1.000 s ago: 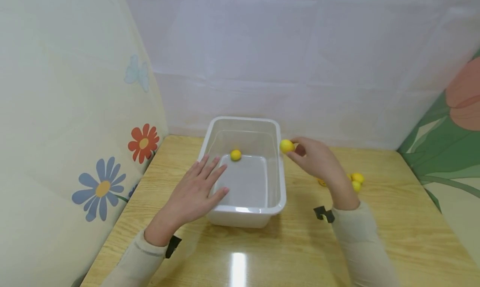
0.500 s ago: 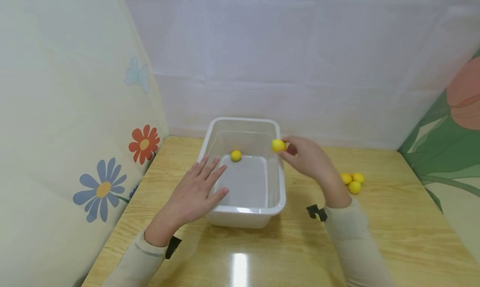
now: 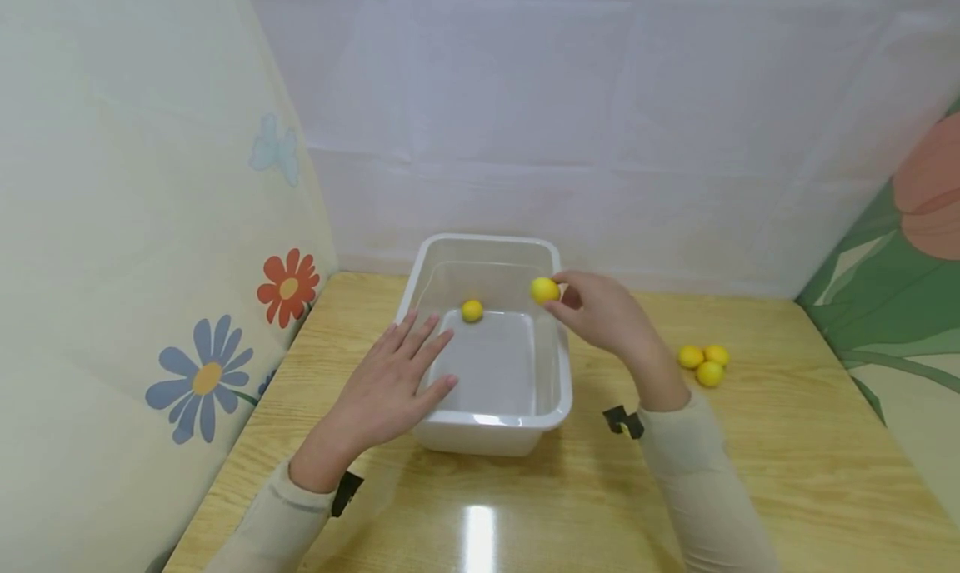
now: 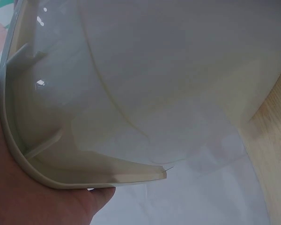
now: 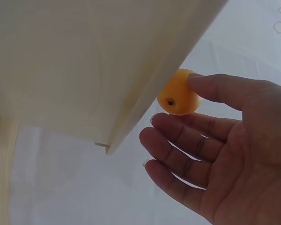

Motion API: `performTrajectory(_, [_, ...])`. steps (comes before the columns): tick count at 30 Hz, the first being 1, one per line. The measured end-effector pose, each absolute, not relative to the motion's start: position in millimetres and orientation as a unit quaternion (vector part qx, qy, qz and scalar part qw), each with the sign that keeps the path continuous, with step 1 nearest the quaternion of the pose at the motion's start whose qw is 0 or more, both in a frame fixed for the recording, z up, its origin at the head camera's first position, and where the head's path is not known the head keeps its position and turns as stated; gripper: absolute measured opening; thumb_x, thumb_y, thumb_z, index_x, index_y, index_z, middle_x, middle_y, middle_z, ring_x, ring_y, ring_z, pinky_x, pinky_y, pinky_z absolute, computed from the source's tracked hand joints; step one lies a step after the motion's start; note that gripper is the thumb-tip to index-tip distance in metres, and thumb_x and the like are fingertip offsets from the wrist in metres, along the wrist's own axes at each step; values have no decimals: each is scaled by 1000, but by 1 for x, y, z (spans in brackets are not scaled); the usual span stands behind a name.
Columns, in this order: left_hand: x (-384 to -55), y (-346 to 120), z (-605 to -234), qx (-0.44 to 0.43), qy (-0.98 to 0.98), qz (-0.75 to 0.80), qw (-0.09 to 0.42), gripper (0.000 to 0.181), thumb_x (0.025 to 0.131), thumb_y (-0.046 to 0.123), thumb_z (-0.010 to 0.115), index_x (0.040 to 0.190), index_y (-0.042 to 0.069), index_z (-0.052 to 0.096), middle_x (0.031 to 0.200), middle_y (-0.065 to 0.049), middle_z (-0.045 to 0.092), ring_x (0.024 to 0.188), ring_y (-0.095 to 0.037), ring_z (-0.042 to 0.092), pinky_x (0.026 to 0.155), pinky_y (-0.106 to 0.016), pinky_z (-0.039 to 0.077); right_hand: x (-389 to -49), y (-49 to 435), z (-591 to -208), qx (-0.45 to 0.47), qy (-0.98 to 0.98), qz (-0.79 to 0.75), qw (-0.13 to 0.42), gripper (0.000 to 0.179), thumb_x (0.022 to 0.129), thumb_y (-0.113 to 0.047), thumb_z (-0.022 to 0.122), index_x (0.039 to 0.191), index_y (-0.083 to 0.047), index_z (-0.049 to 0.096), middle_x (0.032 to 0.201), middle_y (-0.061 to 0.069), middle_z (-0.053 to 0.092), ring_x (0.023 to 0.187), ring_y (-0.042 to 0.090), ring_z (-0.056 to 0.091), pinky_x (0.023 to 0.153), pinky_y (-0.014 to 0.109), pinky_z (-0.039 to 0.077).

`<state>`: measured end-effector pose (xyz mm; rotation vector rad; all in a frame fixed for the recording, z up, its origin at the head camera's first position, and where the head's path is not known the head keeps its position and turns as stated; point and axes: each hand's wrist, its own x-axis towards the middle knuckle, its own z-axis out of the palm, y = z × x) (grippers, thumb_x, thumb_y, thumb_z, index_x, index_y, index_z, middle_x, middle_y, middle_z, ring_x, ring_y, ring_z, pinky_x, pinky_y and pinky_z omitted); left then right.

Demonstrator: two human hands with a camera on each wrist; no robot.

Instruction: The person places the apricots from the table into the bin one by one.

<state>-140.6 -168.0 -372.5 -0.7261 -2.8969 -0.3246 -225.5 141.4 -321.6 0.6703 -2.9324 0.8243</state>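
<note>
My right hand pinches a small yellow lemon between thumb and fingertips, over the right rim of a white plastic tub. In the right wrist view the held lemon looks orange, with a dark spot at one end, partly hidden by the tub's wall. My left hand rests on the tub's near left rim with fingers spread and straight. The left wrist view has the tub's rim against that hand. Inside the tub, another lemon lies at the far left of the floor.
Three more lemons sit grouped on the wooden table to the right of my right forearm. A white cloth hangs behind the table, and a flower-printed cloth borders the left side.
My right hand has moved left with its lemon, from beside the tub to over its right rim. The three lemons on the table have come into fuller view. My left hand stays put.
</note>
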Motion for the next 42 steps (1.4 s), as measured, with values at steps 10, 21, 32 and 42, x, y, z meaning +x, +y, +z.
performTrajectory(10, [-141, -167, -373, -245, -962, -105, 64, 69, 103, 55, 43, 159, 14, 36, 168, -10, 21, 156, -36, 10, 126, -51, 11, -228, 136, -322, 202, -945, 256, 1, 43, 99, -31, 66, 134, -7, 62, 102, 9, 72, 90, 25, 65, 79, 42, 57])
performTrajectory(21, [-141, -164, -373, -244, -962, -105, 60, 69, 103, 55, 44, 159, 14, 36, 168, -9, 20, 156, -36, 10, 126, -51, 11, -231, 139, -324, 192, -948, 254, -6, 50, 100, -32, 64, 141, -4, 56, 104, 11, 73, 93, 26, 68, 81, 43, 58])
performTrajectory(32, [-141, -166, -374, -245, -961, -109, 64, 68, 104, 54, 43, 159, 14, 36, 168, -9, 20, 156, -36, 11, 126, -52, 12, -230, 157, -329, 180, -949, 258, 3, 51, 101, -34, 62, 142, -4, 56, 105, 13, 72, 94, 29, 67, 83, 47, 57])
performTrajectory(42, [-141, -168, -371, -243, -962, -111, 64, 68, 103, 54, 43, 158, 14, 37, 168, -9, 19, 156, -36, 10, 126, -52, 11, -228, 181, -333, 155, -956, 250, -5, 50, 102, -35, 59, 143, -6, 54, 111, 15, 70, 101, 32, 66, 88, 52, 55])
